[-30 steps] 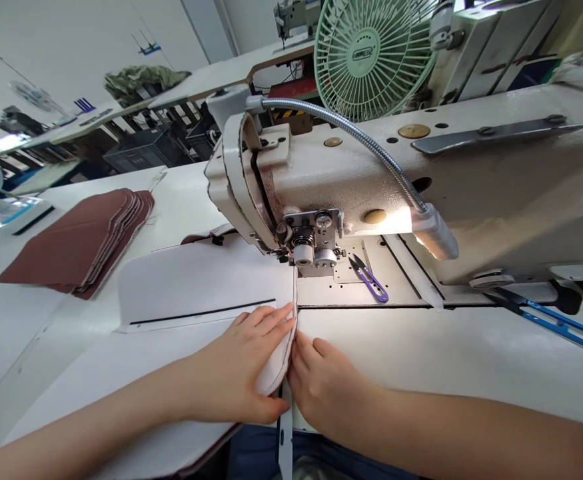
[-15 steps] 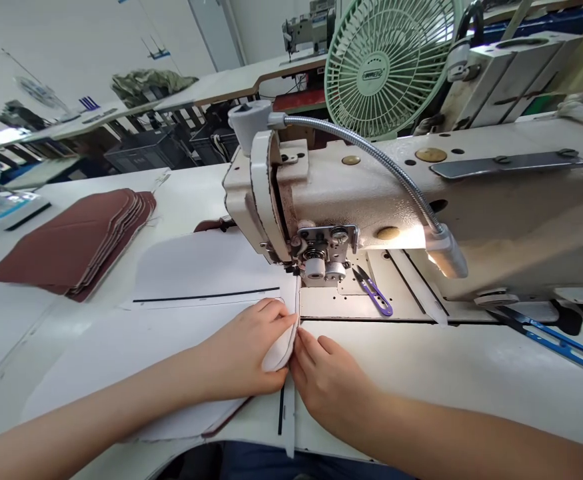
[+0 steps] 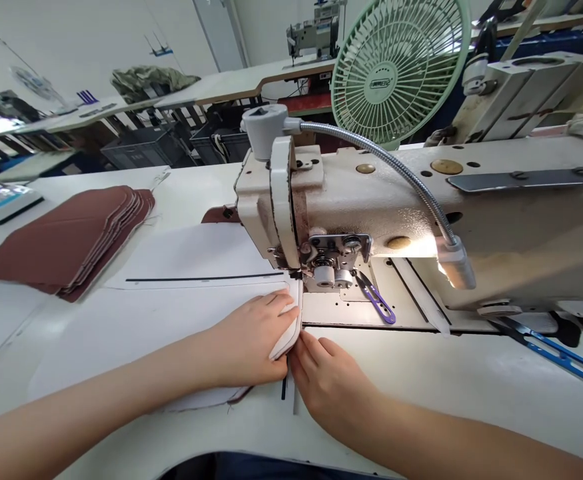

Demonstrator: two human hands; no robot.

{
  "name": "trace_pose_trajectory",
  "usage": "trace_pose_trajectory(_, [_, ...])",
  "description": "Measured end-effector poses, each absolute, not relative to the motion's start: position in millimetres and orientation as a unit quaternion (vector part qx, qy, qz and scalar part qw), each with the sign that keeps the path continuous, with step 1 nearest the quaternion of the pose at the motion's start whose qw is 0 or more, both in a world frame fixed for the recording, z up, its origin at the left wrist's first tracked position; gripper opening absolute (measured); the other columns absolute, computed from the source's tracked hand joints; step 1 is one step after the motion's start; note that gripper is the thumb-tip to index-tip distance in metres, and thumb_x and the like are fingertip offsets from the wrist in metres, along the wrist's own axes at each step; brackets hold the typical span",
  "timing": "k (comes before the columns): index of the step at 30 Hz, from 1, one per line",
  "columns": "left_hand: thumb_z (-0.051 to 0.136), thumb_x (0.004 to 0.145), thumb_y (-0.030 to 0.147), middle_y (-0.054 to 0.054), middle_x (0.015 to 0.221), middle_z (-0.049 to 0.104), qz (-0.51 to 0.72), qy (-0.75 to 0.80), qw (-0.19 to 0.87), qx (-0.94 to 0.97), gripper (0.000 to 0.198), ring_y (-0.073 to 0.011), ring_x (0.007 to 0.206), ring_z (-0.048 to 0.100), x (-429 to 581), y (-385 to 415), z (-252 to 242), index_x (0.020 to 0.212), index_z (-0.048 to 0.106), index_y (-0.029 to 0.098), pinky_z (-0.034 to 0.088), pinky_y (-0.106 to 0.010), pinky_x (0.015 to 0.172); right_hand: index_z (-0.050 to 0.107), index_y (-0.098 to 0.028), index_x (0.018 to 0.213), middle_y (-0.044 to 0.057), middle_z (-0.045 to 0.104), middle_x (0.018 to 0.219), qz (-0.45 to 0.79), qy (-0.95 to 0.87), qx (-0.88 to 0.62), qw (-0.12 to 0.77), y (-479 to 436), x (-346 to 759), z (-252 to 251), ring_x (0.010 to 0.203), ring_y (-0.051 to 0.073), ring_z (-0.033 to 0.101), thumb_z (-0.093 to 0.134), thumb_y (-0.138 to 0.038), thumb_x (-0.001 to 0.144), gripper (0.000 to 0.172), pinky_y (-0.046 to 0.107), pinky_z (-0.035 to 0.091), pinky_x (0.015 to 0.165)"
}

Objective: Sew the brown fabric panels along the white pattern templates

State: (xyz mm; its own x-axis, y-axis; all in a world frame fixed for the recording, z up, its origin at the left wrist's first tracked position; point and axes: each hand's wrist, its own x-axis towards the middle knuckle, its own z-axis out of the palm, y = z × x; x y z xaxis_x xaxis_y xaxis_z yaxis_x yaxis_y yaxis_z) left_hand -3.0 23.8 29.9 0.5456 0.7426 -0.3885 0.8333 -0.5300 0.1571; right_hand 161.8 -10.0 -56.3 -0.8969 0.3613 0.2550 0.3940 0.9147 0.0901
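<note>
A white panel (image 3: 171,313) with a black strip (image 3: 201,278) and brown material under its lower edge lies on the table, its right edge beneath the head of the sewing machine (image 3: 271,200). My left hand (image 3: 258,333) presses down on the panel near its rounded corner, fingers slightly spread. At that same edge my right hand (image 3: 328,380) pinches the panel's border between thumb and fingers, just below the left fingertips. Purple thread snips (image 3: 378,300) lie on the machine bed, right of the needle area.
Brown pieces (image 3: 71,233) are stacked at the left. Blue scissors (image 3: 561,353) lie at the right. A lamp (image 3: 456,263) on a flexible neck hangs over the machine arm. Behind stand a green fan (image 3: 396,73) and another table (image 3: 211,87).
The panel has moved away from me, toward the machine, and turned slightly. My left hand has moved up a little with it. The view has shifted slightly.
</note>
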Motion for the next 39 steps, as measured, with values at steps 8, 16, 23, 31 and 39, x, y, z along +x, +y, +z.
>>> trace_pose_trajectory(8, [0.055,0.073,0.023,-0.018,0.130,0.051,-0.154,0.427,0.118,0.883,0.044,-0.0333,0.123,0.044,-1,33,31,0.115,0.056,0.010,0.040,-0.044,0.101,0.067,0.000,0.103,0.023,0.067,0.101,-0.076,-0.975,-0.202,0.061,4,158,-46,0.094,0.029,0.058,0.052,-0.008,0.078,0.029,0.039,0.048,0.070])
trace_pose_trajectory(16, [0.051,0.073,0.017,-0.016,0.107,0.057,-0.191,0.437,0.075,0.876,0.027,-0.0308,0.104,0.052,8,47,32,0.099,0.058,0.012,0.045,-0.042,0.088,0.066,-0.003,0.108,0.019,0.067,0.108,-0.095,-0.965,-0.228,0.085,25,161,-52,0.105,0.030,0.057,0.050,-0.012,0.084,0.029,0.034,0.048,0.066])
trace_pose_trajectory(23, [0.052,0.071,0.007,-0.015,0.109,0.057,-0.223,0.468,0.016,0.855,0.037,-0.0324,0.104,0.051,17,47,33,0.107,0.056,0.010,0.045,-0.043,0.085,0.065,-0.002,0.110,0.020,0.066,0.114,-0.112,-0.956,-0.260,0.072,36,160,-54,0.113,0.031,0.054,0.050,-0.014,0.085,0.032,0.036,0.049,0.068])
trace_pose_trajectory(31, [0.043,0.078,-0.001,-0.011,0.086,0.062,-0.318,0.492,0.080,0.806,0.032,-0.0252,0.077,0.060,33,55,47,0.106,0.055,0.006,0.044,-0.033,0.061,0.066,-0.003,0.107,0.020,0.068,0.108,-0.121,-0.958,-0.231,0.120,27,161,-59,0.092,0.025,0.060,0.048,-0.007,0.085,0.029,0.031,0.045,0.059])
trace_pose_trajectory(39, [0.041,0.085,0.000,-0.012,0.091,0.064,-0.302,0.527,0.096,0.788,0.024,-0.0238,0.082,0.063,44,58,44,0.103,0.056,0.006,0.044,-0.030,0.065,0.068,-0.006,0.101,0.017,0.069,0.101,-0.097,-0.959,-0.251,0.092,37,158,-58,0.090,0.024,0.058,0.050,-0.005,0.083,0.025,0.032,0.045,0.057])
